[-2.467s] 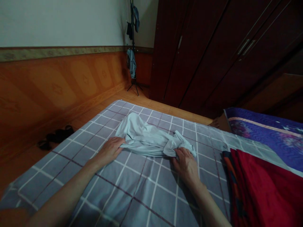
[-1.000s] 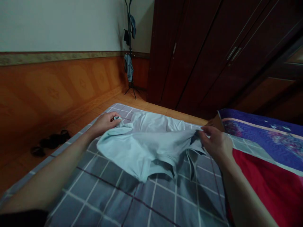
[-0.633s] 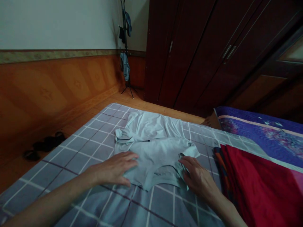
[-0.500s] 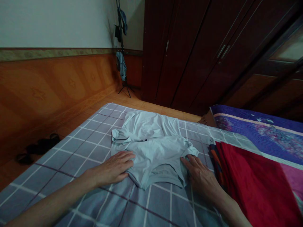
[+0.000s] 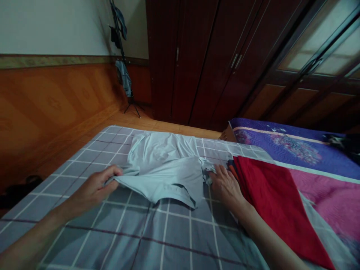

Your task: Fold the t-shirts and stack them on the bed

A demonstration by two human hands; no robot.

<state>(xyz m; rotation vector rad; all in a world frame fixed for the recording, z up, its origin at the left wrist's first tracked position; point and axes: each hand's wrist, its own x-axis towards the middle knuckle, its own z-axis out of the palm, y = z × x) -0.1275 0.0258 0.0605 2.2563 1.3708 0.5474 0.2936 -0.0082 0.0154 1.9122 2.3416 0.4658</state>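
A light grey T-shirt lies partly folded on the checked bed sheet, its neckline facing me. My left hand pinches the shirt's left side between thumb and fingers and pulls the cloth taut, slightly raised off the bed. At the shirt's right edge, my right hand has its fingers bent on the bunched sleeve cloth; its fingertips are partly hidden in the fabric. Just right of that hand lies a stack of folded clothes with a red cloth on top.
A purple and pink floral cover lies at the right. Beyond the bed stand a dark wooden wardrobe and a coat stand with clothes hanging on it. Dark items lie on the floor at the left.
My left hand has moved left from lying on the shirt and now grips its side, stretching it. My right hand has shifted up to the sleeve. The view has turned right.
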